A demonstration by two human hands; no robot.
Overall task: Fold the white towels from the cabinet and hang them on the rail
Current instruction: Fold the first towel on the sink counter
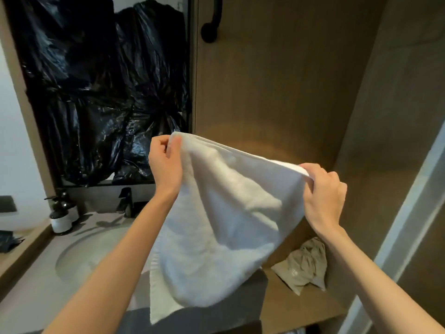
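Observation:
A white towel [216, 220] hangs in the air in front of me, stretched between both hands along its top edge. My left hand [165, 162] pinches its upper left corner. My right hand [323, 194] grips the upper right corner, slightly lower. The cloth droops loosely below, its bottom edge reaching down over the counter edge. A black rail [212, 22] is mounted on the brown wooden panel [277, 80] above, only its lower end in view. The open wooden cabinet shelf [296, 307] lies below my right hand.
A crumpled beige cloth bag [303, 268] lies on the shelf. On the left is a grey round sink [79, 259] with a black tap [126, 201] and dark pump bottles [61, 213]. Black plastic sheeting [96, 92] covers the wall above.

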